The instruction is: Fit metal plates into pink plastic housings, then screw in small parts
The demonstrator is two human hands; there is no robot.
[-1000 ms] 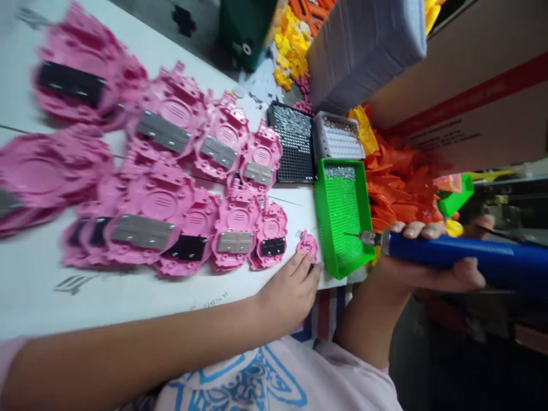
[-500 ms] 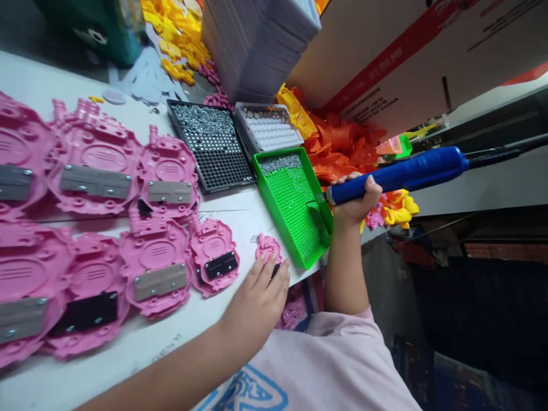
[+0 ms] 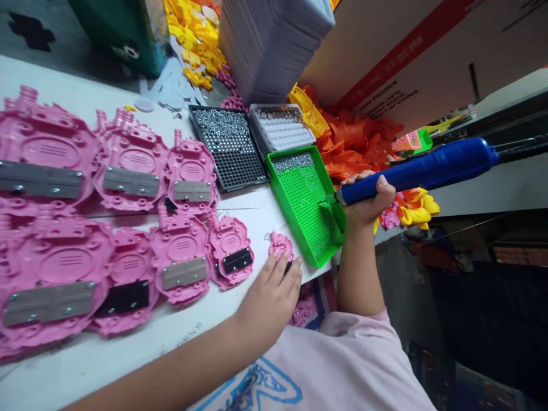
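My right hand is wrapped around a blue electric screwdriver. Its bit points down into a green perforated tray, where small screws lie heaped at the far end and sit in the holes. On the table's near edge, my left hand holds a pink plastic casing under its fingers. A bit of a black cover shows between those fingers; the thumb is hidden. To the left stand more pink casings, with grey or black covers held by screws.
A black perforated tray of screws and a white tray are behind the green one. Orange parts, yellow parts, a tall white stack and a large carton border the back of the white table.
The view has shifted slightly, so everything sits further right. Both hands keep their places: the left on the pink casing, the right with the screwdriver bit over the green tray.
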